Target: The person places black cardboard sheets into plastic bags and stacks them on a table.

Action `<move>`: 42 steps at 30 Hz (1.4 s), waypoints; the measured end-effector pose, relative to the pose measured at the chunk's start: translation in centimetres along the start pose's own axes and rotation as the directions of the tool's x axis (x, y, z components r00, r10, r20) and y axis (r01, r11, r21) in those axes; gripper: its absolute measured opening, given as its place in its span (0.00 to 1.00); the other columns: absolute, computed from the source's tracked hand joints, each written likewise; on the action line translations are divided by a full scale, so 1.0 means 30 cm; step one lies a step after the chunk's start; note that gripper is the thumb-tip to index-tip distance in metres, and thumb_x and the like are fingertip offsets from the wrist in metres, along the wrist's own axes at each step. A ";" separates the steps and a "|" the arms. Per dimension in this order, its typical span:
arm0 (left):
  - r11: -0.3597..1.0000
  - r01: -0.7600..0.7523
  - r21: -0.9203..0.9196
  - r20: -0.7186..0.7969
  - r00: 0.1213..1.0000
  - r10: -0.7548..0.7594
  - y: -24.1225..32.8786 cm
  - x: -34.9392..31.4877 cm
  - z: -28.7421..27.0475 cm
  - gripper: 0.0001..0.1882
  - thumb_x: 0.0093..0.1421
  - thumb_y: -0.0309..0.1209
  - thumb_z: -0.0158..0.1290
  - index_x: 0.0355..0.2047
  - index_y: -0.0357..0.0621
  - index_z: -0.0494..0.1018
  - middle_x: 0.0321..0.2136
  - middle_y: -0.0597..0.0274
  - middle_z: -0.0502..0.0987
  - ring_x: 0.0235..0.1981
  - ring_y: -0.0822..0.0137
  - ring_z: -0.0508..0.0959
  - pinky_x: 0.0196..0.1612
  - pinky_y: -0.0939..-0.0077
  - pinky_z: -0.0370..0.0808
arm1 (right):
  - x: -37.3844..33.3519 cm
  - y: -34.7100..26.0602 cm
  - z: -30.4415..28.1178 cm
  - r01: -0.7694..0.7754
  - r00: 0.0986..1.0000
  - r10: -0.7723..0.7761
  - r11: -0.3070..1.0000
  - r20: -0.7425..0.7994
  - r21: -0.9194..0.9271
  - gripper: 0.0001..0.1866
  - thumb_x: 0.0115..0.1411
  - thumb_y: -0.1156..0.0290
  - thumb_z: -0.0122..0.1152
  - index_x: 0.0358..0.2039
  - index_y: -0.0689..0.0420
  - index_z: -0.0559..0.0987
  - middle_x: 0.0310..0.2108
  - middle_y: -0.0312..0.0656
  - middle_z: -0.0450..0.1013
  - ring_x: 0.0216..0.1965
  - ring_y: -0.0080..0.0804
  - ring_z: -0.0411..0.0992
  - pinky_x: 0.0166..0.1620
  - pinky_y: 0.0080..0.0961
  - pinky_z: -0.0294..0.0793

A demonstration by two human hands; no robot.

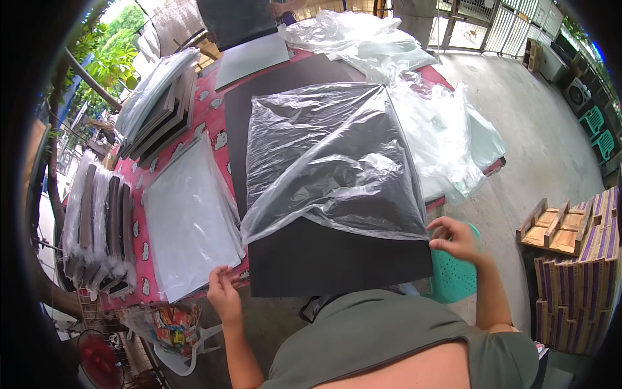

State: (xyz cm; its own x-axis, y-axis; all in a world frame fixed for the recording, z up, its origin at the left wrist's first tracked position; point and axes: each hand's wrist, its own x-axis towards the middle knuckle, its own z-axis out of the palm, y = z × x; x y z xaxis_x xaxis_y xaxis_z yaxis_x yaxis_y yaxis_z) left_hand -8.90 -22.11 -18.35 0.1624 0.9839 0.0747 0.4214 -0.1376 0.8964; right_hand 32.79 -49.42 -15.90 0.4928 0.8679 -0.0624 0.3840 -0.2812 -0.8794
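Observation:
A large black board [337, 266] lies before me at the table's near edge. A clear plastic bag [324, 155] covers its far and middle part, its wrinkled mouth running across the board, and the near strip is bare. At the board's right edge, my right hand [457, 240] has thumb and fingers closed at the corner of the bag's mouth. My left hand [225, 295] is left of the board, fingers loosely bent and slightly apart, by the near corner of a stack of whitish plastic-covered sheets [188, 214]. Nothing shows in that hand.
Plastic-wrapped dark panels [162, 110] are piled at the left on the pink patterned tablecloth [217, 139]. Loose clear plastic [447, 136] heaps up at the right and back. A green perforated basket [457, 279] stands below my right hand. Stacked wooden pieces [576, 279] are farther right.

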 end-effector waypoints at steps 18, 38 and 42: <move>0.999 0.036 0.009 0.238 0.970 -0.037 0.329 0.523 0.399 0.41 0.49 0.43 0.58 0.55 0.31 0.53 0.48 0.44 0.65 0.48 0.58 0.68 0.50 0.68 0.63 | 0.963 -0.315 -0.121 0.377 0.909 -0.196 0.764 -0.367 0.523 0.18 0.46 0.84 0.57 0.39 0.62 0.66 0.31 0.46 0.72 0.31 0.29 0.71 0.33 0.22 0.71; 0.563 -0.494 -0.662 0.088 0.695 0.713 1.029 0.701 0.014 0.26 0.52 0.25 0.54 0.50 0.39 0.58 0.41 0.58 0.71 0.41 0.67 0.72 0.43 0.74 0.71 | 0.941 -1.135 -0.631 0.864 0.501 -0.616 0.319 -0.608 0.389 0.25 0.53 0.67 0.59 0.49 0.57 0.62 0.37 0.42 0.70 0.36 0.26 0.68 0.38 0.25 0.65; 0.549 -0.490 -0.678 -0.010 0.752 0.659 1.081 0.677 -0.055 0.22 0.55 0.34 0.54 0.47 0.38 0.62 0.37 0.59 0.73 0.34 0.70 0.75 0.38 0.80 0.71 | 1.030 -1.065 -0.460 0.874 0.463 -0.576 0.425 -0.674 0.238 0.34 0.48 0.68 0.65 0.52 0.58 0.57 0.40 0.42 0.66 0.40 0.25 0.66 0.41 0.25 0.67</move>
State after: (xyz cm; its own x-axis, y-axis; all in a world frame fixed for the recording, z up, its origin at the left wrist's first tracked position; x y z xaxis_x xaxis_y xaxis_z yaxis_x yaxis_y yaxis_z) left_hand 6.59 -6.39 12.96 0.3910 0.6506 0.6511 -0.4528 -0.4799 0.7514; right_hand 46.54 -19.26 16.78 0.5333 0.2878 0.7954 0.4081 0.7361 -0.5400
